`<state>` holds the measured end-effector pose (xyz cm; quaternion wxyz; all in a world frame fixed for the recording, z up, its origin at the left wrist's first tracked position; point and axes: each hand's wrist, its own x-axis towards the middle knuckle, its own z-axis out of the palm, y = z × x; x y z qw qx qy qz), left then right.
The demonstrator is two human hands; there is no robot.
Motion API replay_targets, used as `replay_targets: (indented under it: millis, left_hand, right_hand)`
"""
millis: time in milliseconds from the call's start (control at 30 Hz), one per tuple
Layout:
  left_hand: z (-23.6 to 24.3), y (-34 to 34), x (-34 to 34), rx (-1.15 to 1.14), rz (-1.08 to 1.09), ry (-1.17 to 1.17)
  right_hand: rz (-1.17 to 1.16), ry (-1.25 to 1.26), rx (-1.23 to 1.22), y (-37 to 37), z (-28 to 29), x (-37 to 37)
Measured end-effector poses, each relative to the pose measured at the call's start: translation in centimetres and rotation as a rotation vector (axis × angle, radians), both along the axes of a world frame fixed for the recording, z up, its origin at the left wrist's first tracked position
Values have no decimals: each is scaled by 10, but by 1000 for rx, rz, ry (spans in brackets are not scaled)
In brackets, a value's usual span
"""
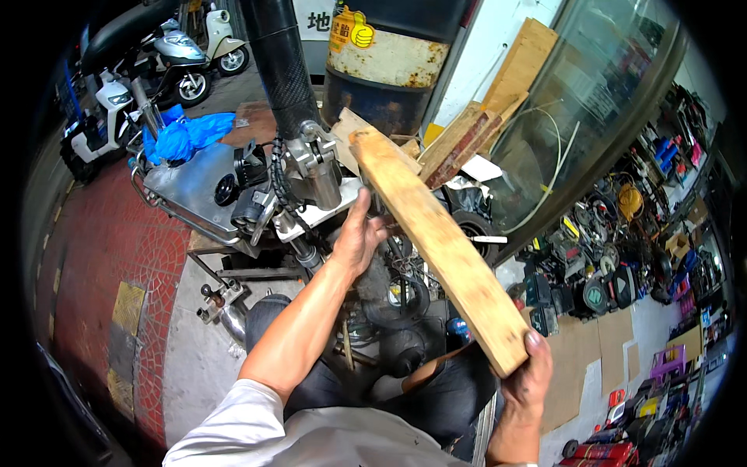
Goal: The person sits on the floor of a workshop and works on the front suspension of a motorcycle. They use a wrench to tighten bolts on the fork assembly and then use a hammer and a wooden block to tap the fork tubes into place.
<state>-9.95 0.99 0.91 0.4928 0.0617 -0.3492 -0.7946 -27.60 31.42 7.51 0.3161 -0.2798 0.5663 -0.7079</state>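
Note:
A long light wooden board [436, 241] slants from the middle of the view down to the lower right. My right hand [525, 373] grips its lower end, thumb along the edge. My left hand [362, 233] is just left of the board's upper half, thumb raised and fingers slightly bent, apparently not gripping it. Beyond it stands a metal assembly with a clamp [319, 171], a black tube [276, 62] and a white plate [292, 226]. The board's upper end overlaps a pale wood piece [342, 124]; whether they touch I cannot tell.
Scooters [113, 124] stand at upper left beside blue plastic [191, 136]. A rusty drum [385, 62] and wood offcuts [517, 54] are behind, by a glass panel [591, 70]. Tires [393, 303] lie below the board. Tools and parts [615, 272] crowd the right side.

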Motion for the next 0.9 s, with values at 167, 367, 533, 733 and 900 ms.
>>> replay_targets:
  millis: [167, 367, 533, 733, 900]
  left_hand:
    - [-19, -8, -9, 21, 291, -62]
    - [18, 11, 7, 235, -179, 125]
    - [40, 13, 22, 155, -63, -152]
    - [45, 17, 19, 213, 37, -121]
    - [43, 4, 32, 209, -41, -82]
  right_hand:
    - [327, 37, -1, -47, 24, 77]
    - [501, 129, 51, -59, 18, 103]
    - [557, 182, -38, -81, -10, 105]
    - [850, -1, -8, -101, -59, 13]
    - [1001, 580, 761, -137, -254, 34]
